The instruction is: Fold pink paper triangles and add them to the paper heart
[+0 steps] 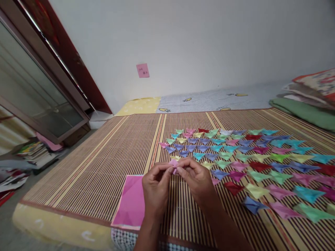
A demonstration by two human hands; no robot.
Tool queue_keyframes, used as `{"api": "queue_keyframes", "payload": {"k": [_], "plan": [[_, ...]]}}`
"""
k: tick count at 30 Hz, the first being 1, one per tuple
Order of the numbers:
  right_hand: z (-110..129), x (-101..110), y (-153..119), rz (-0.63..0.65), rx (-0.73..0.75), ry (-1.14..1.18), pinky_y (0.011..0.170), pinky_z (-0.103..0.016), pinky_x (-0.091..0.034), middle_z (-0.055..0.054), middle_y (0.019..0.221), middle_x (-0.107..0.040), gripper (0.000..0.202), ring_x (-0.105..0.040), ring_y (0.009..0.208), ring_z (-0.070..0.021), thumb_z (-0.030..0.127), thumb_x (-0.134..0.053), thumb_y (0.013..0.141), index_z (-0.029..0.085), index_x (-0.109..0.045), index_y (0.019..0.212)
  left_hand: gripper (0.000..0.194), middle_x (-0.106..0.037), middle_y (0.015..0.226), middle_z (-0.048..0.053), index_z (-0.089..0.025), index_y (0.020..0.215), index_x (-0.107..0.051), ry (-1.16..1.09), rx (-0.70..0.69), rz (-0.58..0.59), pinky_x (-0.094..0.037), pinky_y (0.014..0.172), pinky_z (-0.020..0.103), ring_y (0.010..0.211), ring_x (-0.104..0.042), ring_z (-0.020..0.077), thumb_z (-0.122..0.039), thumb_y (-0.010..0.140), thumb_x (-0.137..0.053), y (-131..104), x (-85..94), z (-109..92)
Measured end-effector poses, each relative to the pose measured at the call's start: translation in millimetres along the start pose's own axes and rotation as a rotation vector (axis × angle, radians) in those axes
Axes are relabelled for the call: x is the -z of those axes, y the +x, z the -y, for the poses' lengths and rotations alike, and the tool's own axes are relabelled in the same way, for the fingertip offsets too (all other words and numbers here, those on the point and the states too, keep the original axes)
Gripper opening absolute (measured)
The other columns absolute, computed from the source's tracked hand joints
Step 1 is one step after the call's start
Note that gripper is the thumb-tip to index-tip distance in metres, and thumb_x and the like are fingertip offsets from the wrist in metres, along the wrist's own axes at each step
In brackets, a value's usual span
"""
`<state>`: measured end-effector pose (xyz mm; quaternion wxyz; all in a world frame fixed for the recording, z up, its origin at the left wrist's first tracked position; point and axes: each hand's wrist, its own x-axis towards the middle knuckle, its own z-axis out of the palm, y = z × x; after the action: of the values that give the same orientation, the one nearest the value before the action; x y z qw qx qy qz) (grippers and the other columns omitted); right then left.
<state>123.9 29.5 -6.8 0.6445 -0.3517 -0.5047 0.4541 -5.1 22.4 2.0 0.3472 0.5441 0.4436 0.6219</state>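
"What is the setting?"

"A pale wall point(196, 42) rises behind a striped mat point(117, 150) bordered in brown. A pink note point(142, 70) is fixed to the wall, its dark marks too small to read. Yellow cloth point(141, 105) and checked cloth point(204, 101) show past the mat's far edge, and a green cloth point(305, 115) lies folded at the far right corner. Stacked books point(36, 151) sit well off the left edge, below a glass-panelled door point(39, 80)."

"And the hands?"

"A person's left hand point(157, 184) and right hand point(197, 179) meet above the mat, toward its near edge. Each pinches the same small pink paper point(174, 164) between thumb and forefinger, one hand at either side. The piece is narrow at its middle; its finer creases are too small to tell."

"What surrounds them?"

"Pink sheets point(131, 200) lie flat in a pile at the mat's near edge, just beside the left hand and partly hidden behind it. Folded papers point(280, 157) in red, blue, green, yellow, pink and turquoise run in rows from the middle of the mat toward its right side, most with pointed ends. A blue folded piece point(253, 205) lies nearest the near edge on the left of the lowest row, well apart from the right hand's fingertips."
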Motion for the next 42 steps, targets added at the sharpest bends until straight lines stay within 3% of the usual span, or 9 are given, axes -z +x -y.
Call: {"api": "queue_keyframes", "payload": {"k": [7, 19, 25, 34, 42], "plan": [[0.2, -5.4, -3.4, -0.035, -0.034, -0.059, 0.071, -0.030, -0.049, -0.001, 0.079, -0.064, 0.017, -0.061, 0.075, -0.0172, 0.033, -0.066, 0.094, 0.021, -0.064, 0.082, 0.008, -0.077, 0.089, 0.003, -0.019, 0.090, -0.078, -0.023, 0.081, -0.016, -0.055, 0.078, 0.028, 0.085, -0.071, 0.0184, -0.027, 0.087, -0.077, -5.6, -3.8, 1.1], [2.4, -4.9, -1.2, -0.063, -0.007, -0.113, 0.073, -0.031, -0.048, -0.001, 0.078, -0.065, 0.017, -0.062, 0.079, -0.0186, 0.029, -0.067, 0.090, 0.022, -0.063, 0.076, 0.011, -0.076, 0.084, 0.004, -0.017, 0.085, -0.077, -0.017, 0.100, -0.040, -0.055, 0.075, 0.027, 0.080, -0.070, 0.0182, -0.028, 0.084, -0.078, -5.0, -8.2, -2.1], [2.1, -4.2, 0.0, -0.030, -0.011, -0.097, 0.074, -0.031, -0.048, -0.002, 0.078, -0.066, 0.019, -0.062, 0.079, -0.0189, 0.031, -0.067, 0.090, 0.022, -0.063, 0.075, 0.014, -0.075, 0.079, 0.003, -0.016, 0.083, -0.074, -0.111, 0.196, -0.057, -0.054, 0.072, 0.026, 0.075, -0.069, 0.0164, -0.028, 0.082, -0.080, -4.1, -7.7, -3.3], [1.1, -5.0, -1.1, -0.017, 0.010, -0.134, 0.070, -0.031, -0.047, -0.001, 0.076, -0.063, 0.020, -0.060, 0.074, -0.0180, 0.030, -0.066, 0.091, 0.021, -0.062, 0.074, 0.011, -0.074, 0.083, 0.003, -0.016, 0.084, -0.074, -0.141, 0.139, -0.028, -0.055, 0.077, 0.027, 0.080, -0.070, 0.0168, -0.026, 0.084, -0.079, -4.4, -3.4, 2.0], [-9.9, -5.3, -1.7, -0.094, 0.067, -0.166, 0.073, -0.032, -0.051, -0.002, 0.080, -0.064, 0.020, -0.062, 0.078, -0.0193, 0.030, -0.068, 0.090, 0.022, -0.060, 0.074, 0.016, -0.074, 0.081, 0.003, -0.017, 0.080, -0.073, -0.119, 0.140, -0.081, -0.057, 0.075, 0.028, 0.079, -0.071, 0.0173, -0.029, 0.078, -0.083, -4.6, -10.5, -0.9]]}}
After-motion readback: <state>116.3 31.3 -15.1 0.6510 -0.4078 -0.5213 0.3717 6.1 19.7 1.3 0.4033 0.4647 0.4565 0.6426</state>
